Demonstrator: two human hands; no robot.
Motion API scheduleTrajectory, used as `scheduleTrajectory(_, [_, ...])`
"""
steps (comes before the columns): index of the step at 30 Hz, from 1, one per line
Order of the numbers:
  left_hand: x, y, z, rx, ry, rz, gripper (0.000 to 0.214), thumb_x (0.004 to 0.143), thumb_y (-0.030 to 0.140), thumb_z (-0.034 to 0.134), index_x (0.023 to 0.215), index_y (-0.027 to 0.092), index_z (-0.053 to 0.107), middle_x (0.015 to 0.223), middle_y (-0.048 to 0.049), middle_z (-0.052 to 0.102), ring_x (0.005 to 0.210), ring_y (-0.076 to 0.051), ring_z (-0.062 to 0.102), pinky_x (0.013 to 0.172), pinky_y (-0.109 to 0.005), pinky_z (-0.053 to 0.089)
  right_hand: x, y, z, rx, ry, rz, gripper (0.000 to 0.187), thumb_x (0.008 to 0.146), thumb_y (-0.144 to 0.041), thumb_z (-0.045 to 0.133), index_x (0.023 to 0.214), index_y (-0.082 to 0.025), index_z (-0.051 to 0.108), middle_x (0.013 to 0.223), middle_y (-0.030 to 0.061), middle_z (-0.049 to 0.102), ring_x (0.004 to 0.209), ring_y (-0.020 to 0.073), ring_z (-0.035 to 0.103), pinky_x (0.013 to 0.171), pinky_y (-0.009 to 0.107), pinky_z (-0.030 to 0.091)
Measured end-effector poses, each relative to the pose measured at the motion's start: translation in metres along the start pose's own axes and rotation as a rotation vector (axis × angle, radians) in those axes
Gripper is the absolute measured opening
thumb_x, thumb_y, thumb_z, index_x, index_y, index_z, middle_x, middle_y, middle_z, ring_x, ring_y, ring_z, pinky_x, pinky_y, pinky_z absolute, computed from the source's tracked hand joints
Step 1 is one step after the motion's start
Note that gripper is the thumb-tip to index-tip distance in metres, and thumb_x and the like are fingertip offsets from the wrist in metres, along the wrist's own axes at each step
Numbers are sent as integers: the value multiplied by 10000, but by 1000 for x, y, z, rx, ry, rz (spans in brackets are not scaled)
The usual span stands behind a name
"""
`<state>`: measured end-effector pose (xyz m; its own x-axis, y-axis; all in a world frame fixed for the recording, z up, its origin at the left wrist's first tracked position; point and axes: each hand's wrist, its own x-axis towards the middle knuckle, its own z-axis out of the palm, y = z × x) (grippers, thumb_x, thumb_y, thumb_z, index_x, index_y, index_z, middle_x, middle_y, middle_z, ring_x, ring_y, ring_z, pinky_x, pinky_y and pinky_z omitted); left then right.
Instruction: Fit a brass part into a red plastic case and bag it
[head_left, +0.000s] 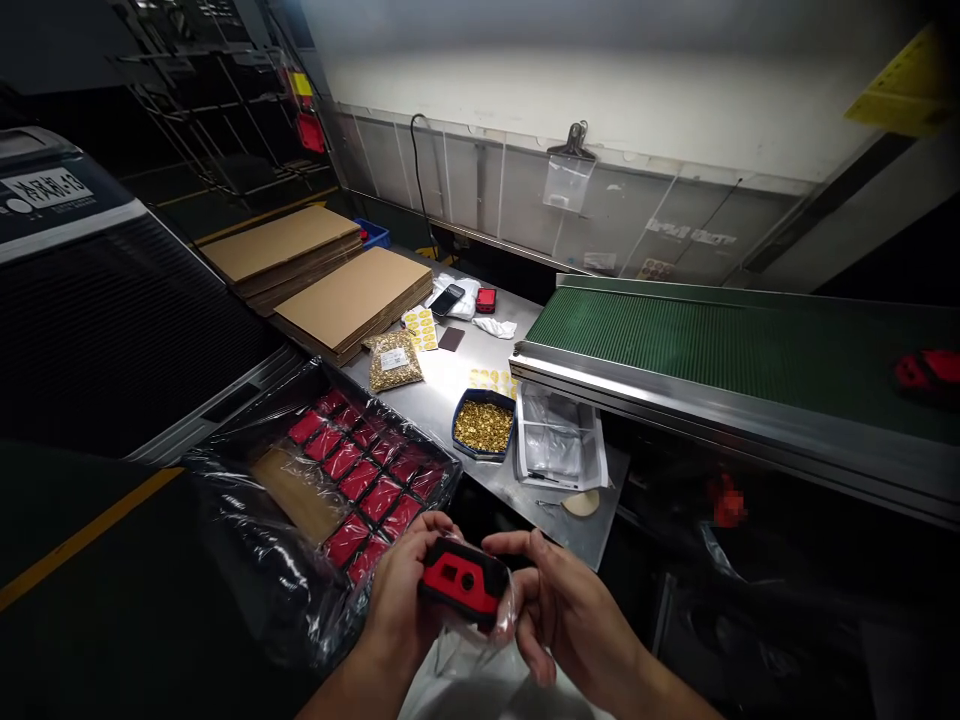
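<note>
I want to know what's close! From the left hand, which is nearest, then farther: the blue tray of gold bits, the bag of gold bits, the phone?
From the left hand:
1. Blue tray of gold bits, just ahead on the metal table.
2. Bag of gold bits, farther back, beside the cardboard.
3. Phone, farthest, at the table's back.

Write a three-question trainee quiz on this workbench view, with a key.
1. True or false: both hands hold one red-and-black part.
2. What fills the blue tray on the steel table?
A) small brass-coloured pieces B) red parts C) paper
3. Fill in: the lined box of red parts sits to the person's ____.

Key
1. True: left hand and right hand grip it, over a clear bag.
2. A
3. left
</note>
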<state>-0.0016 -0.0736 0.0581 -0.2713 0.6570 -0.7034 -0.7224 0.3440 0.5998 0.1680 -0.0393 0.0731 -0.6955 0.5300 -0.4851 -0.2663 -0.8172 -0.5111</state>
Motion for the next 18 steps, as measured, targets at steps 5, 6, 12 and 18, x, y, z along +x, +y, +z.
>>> scheduleTrajectory(5, [-1,10,1,101,-44,114,106,696,200,574,798,177,560,728,-17,650,653,-164,585,618,-244,469,5,5,-2,-145,17,60,658,860,-596,599,1207,-40,539,680,135,709,312,84,495,298,137,297])
scheduleTrajectory(6, [-2,12,1,126,-52,129,94,707,211,564,795,178,561,734,-20,653,671,-170,589,634,-252,472,6,6,-2,-181,22,68,680,849,-596,618,1221,-32,531,659,129,702,302,77,472,289,139,288])
scheduleTrajectory(12, [-2,16,-3,302,-60,302,179,795,251,503,858,193,661,935,-65,696,872,-230,599,793,-332,448,24,22,-8,-400,46,16,898,694,-584,792,1331,-31,481,557,40,637,335,80,452,319,167,320])
scheduleTrajectory(18, [-15,8,0,473,-262,974,228,852,305,544,901,286,767,1113,-91,699,1233,-339,506,1166,-501,226,60,33,-36,-473,181,-187,570,683,-697,738,775,-148,618,573,-11,535,428,52,428,412,185,364])
